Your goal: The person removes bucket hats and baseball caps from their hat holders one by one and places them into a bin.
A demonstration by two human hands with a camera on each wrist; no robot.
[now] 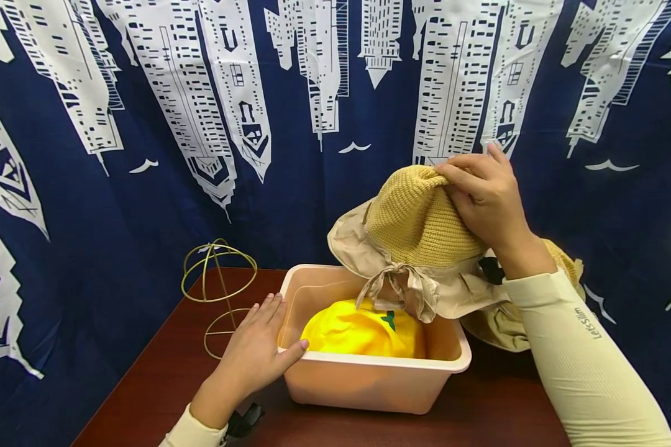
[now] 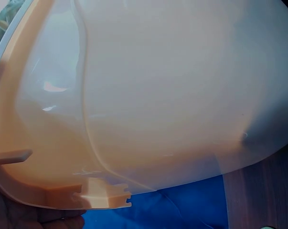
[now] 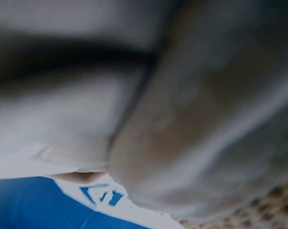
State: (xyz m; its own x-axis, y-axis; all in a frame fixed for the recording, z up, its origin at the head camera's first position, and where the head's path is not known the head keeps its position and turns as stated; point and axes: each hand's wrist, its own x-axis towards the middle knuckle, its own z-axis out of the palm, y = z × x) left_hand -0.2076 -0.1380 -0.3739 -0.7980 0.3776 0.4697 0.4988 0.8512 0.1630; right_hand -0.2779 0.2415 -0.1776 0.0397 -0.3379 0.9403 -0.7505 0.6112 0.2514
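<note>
My right hand (image 1: pixel 489 192) pinches the top of a sun hat with a tan knitted crown (image 1: pixel 419 217) and a beige cloth brim with a tied bow. The hat hangs tilted over the right back of a pink plastic bin (image 1: pixel 369 385). Inside the bin lies a yellow cloth hat (image 1: pixel 346 329) with a green leaf shape on it. Against the bin's left front corner rests my left hand (image 1: pixel 257 347), fingers extended along the rim and thumb on the front edge. The bin's wall (image 2: pixel 148 95) fills most of the left wrist view. Blurred cloth (image 3: pixel 182 143) fills the right wrist view.
A gold wire stand (image 1: pixel 219 298) with a domed top is left of the bin. Behind my right forearm, another tan and beige hat (image 1: pixel 503 326) is partly hidden. Everything sits on a dark red-brown table (image 1: pixel 162 385) before a navy curtain (image 1: pixel 302 205) printed with white buildings.
</note>
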